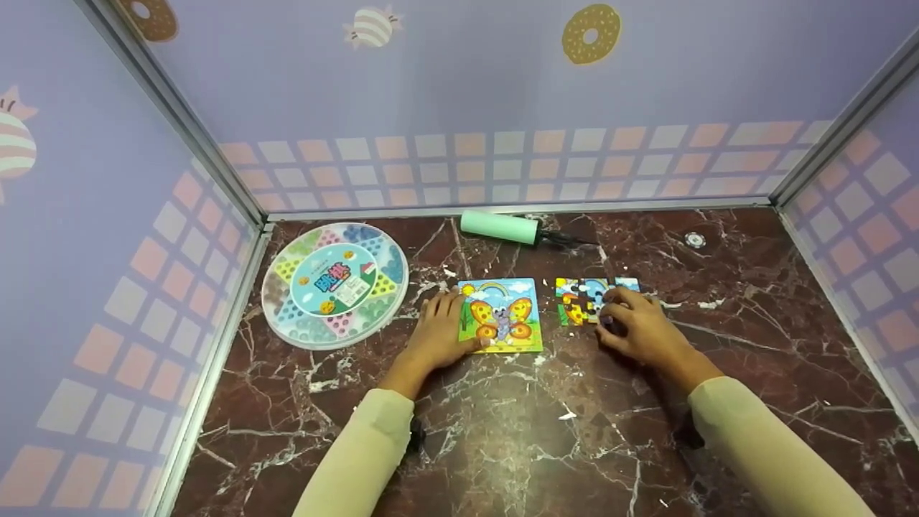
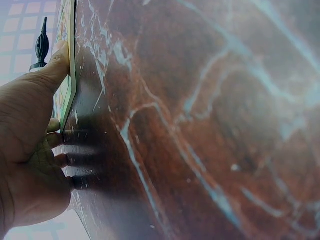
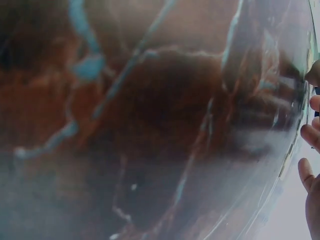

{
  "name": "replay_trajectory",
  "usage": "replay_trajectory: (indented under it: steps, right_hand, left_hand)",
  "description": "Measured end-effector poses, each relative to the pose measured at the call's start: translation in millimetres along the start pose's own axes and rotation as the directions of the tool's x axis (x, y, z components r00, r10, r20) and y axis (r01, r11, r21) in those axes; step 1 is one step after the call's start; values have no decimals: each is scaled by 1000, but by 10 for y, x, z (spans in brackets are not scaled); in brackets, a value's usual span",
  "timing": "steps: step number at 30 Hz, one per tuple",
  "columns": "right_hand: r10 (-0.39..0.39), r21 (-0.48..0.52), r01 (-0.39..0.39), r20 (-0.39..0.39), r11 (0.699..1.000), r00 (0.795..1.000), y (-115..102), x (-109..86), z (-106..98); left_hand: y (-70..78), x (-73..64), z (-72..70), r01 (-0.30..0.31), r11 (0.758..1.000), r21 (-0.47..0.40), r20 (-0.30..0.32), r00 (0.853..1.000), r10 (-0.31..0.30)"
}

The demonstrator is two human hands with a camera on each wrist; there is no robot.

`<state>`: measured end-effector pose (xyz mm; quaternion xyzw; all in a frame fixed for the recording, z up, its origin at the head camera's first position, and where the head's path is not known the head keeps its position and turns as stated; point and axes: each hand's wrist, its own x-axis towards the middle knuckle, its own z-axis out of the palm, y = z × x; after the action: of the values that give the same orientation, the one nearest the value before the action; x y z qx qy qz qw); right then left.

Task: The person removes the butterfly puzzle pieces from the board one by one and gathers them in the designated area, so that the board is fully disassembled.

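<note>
A square picture board (image 1: 513, 294) with a butterfly, a rainbow and a sun lies at the middle of the table. My left hand (image 1: 436, 332) holds its lower left corner, thumb on the printed face and fingers along the left edge. In the left wrist view the thumb (image 2: 59, 62) presses the board from above. Right of the board lie several jigsaw pieces (image 1: 571, 309) with similar colours, set close together. Over their right side rests my right hand (image 1: 635, 327), fingertips bent onto the pieces, thumb apart; the hand hides part of them.
A round Chinese checkers box (image 1: 388, 269) with a clear rim lies at the back left. Behind the board is a mint-green hand pump (image 1: 497, 226) with a black end. A small round chip (image 1: 694, 240) lies at the back right. Patterned walls (image 1: 459, 93) enclose the marble-look table (image 1: 517, 431).
</note>
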<state>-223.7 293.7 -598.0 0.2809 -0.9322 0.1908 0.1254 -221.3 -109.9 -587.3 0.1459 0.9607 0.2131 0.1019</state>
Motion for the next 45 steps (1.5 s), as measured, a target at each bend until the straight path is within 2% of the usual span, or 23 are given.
replay_trajectory:
  steps: [11,21,35,45]
  right_hand:
    - [-27,-37,26,-19,999,999,48,-62,31]
    - [-91,-53,88,-51,995,995,64,-43,48]
    - [-32,-61,35,48,998,998,48,-1,-31]
    - [-61,-75,64,40,995,997,68,5,-28]
  left_hand:
    - [17,-18,-22,7,1000,18,13,1000,-7]
    - [17,-19,-30,8,1000,20,10,1000,-9]
    - [5,-4,-10,3,1000,18,4,1000,-3]
    - [-2,3,1,11,1000,25,14,1000,-11]
